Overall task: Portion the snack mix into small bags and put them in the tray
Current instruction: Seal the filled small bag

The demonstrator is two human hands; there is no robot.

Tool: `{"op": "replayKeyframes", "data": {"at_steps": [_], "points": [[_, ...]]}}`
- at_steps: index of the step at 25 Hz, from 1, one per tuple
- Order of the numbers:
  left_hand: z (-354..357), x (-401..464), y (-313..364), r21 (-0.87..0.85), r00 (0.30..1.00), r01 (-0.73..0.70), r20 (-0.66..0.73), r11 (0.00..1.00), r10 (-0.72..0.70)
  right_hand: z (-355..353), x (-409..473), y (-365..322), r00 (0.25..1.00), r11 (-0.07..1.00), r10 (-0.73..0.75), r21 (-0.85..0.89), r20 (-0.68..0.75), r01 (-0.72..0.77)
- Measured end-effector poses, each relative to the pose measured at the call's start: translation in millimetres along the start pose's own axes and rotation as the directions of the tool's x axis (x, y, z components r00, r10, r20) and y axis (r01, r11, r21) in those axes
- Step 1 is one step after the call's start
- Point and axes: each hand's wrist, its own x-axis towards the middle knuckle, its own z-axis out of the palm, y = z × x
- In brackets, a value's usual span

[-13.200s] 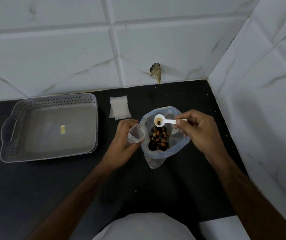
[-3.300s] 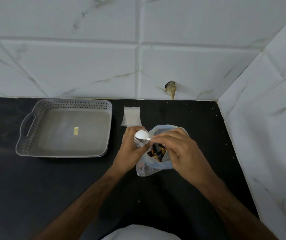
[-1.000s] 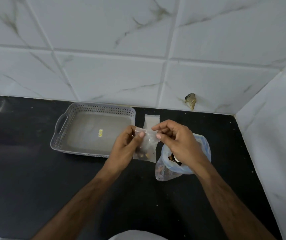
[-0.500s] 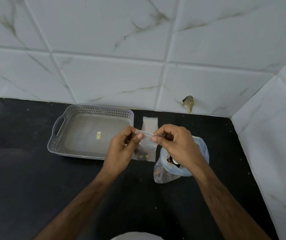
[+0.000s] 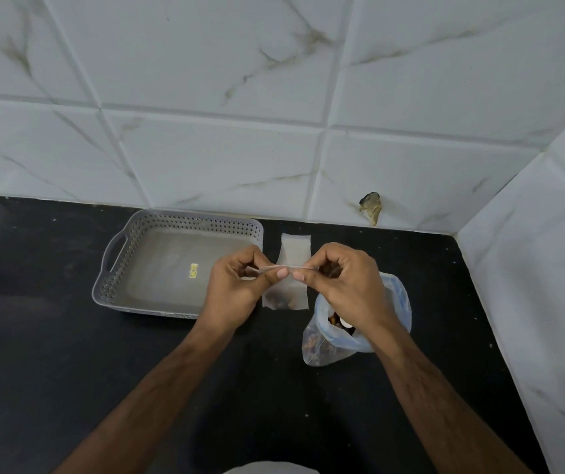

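Forearms reach up from the bottom edge over the black counter (image 5: 69,371). Both hands pinch the top strip of a small bag (image 5: 286,295) holding a little snack mix: left hand (image 5: 236,289) and right hand (image 5: 346,285) have thumbs and forefingers closed on it. Just right stands the big mix bag (image 5: 359,336). Farther back lie spare bags (image 5: 295,249) and, left, the grey tray (image 5: 130,254).

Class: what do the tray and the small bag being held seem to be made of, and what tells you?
Tray: probably moulded grey plastic, matt; perforated walls and a cut-out handle. Small bag: thin clear plastic film, slightly frosted; the dark snack mix shows through it.
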Motion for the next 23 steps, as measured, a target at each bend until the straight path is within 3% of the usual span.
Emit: {"op": "replayKeyframes", "data": {"at_steps": [5,10,16,21,23], "points": [[1.8,13.9,2.6,-0.142,0.998,0.066,-0.007,0.988,-0.068,-10.4,13.9,2.2,0.998,0.998,0.067,0.016,0.016,-0.068],[-0.6,24.3,-6.9,-0.067,0.996,0.087,0.014,0.994,-0.087,-14.2,24.4,12.9,0.988,0.984,0.134,0.106,0.071,-0.141],[7.3,32.0,-13.2,-0.027,0.996,0.087,-0.005,0.996,-0.087,-8.4,33.4,13.1,0.996,0.999,0.029,0.018,0.086,-0.031],[4.3,36.5,-8.6,0.230,0.994,-0.059,0.098,0.971,0.037,-4.2,36.5,12.6,0.994,0.989,-0.093,-0.110,0.054,0.098],[5.1,37.6,-4.3,0.259,0.993,-0.098,0.095,0.961,0.076,-2.1,36.9,12.1,0.988,0.978,-0.141,-0.150,0.060,0.148]]}}
